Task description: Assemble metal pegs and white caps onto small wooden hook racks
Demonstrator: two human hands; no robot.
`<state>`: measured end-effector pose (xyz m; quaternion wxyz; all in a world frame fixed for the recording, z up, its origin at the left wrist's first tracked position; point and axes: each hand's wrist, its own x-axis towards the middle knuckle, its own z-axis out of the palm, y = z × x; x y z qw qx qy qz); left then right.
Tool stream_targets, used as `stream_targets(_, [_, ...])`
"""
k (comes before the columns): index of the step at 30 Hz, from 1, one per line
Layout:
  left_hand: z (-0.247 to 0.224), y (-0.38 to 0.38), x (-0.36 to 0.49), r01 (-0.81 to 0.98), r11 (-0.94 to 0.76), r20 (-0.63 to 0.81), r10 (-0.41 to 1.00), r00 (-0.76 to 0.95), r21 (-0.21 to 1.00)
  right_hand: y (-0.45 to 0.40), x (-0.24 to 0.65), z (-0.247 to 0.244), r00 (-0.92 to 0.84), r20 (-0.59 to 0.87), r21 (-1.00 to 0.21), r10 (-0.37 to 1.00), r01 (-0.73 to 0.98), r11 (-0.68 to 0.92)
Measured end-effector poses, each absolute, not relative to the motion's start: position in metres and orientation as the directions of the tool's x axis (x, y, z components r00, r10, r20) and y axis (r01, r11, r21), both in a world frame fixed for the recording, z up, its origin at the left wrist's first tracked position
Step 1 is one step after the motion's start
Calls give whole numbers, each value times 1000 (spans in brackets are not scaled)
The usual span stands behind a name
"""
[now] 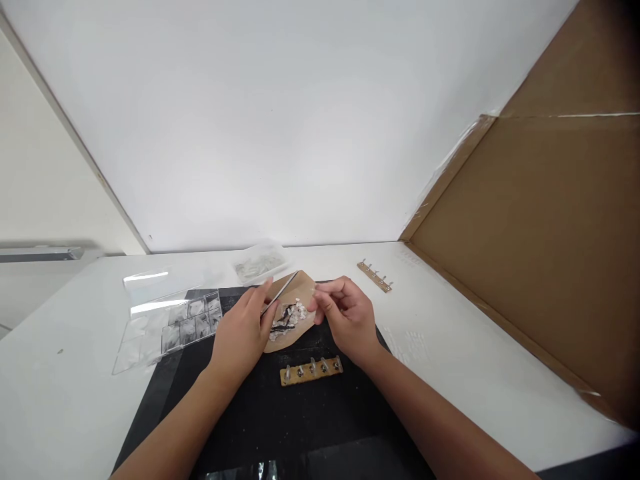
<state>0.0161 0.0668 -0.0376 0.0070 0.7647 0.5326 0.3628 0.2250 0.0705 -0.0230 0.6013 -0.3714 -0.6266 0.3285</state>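
Observation:
My left hand (245,325) is closed around a thin grey metal tool (281,292), which slants up and to the right from between thumb and fingers. Beneath that tool lies a brown paper piece (306,283) carrying small white bits (300,311) and dark strips (286,320). At the paper's right edge, my right hand (349,317) has thumb and forefinger pinched together; whatever is between them is too small to make out. In front of both hands, a wooden strip (311,372) bears several upright clear tips on the black mat (300,427).
To the left, a clear compartment box (193,323) with pale pieces has its lid raised. Behind the hands stands a translucent tub (260,262) of clear pieces. A second wooden strip (374,276) lies at back right. A cardboard panel (540,253) borders the white table's right side.

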Motion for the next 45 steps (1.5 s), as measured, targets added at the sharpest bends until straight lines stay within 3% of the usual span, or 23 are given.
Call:
stream_targets(4, [-39,67,15,815,-446,579,796,173,370,66,230,-25,-57,719,-624,693,388,679])
stream_targets(10, [-35,68,16,777,-520,624,750,218,354,73,235,-27,-209,844,-328,494,528,784])
stream_targets(12, [-31,67,19,715,-539,609,768,199,446,75,236,-28,-258,868,-237,424,534,812])
stream_targets(16, [-21,59,25,395,-439,412,898,156,807,74,237,-25,-366,881,-51,299,556,830])
stream_targets(19, [-14,52,28,216,-352,316,931,184,911,72,240,-19,-399,883,36,249,586,810])
stream_targets(22, [-10,49,29,141,-362,333,923,194,921,69,245,-14,-449,842,47,298,611,790])
stream_targets(28, [-13,49,31,13,-355,344,914,216,935,64,255,-15,-517,721,-86,460,592,801])
stream_targets(36, [-14,47,31,-67,-264,272,916,294,962,62,256,-16,-510,745,-108,431,545,832])
stream_targets(45, [-15,48,28,12,-171,160,938,306,985,64,249,-20,-356,816,-230,455,523,821])
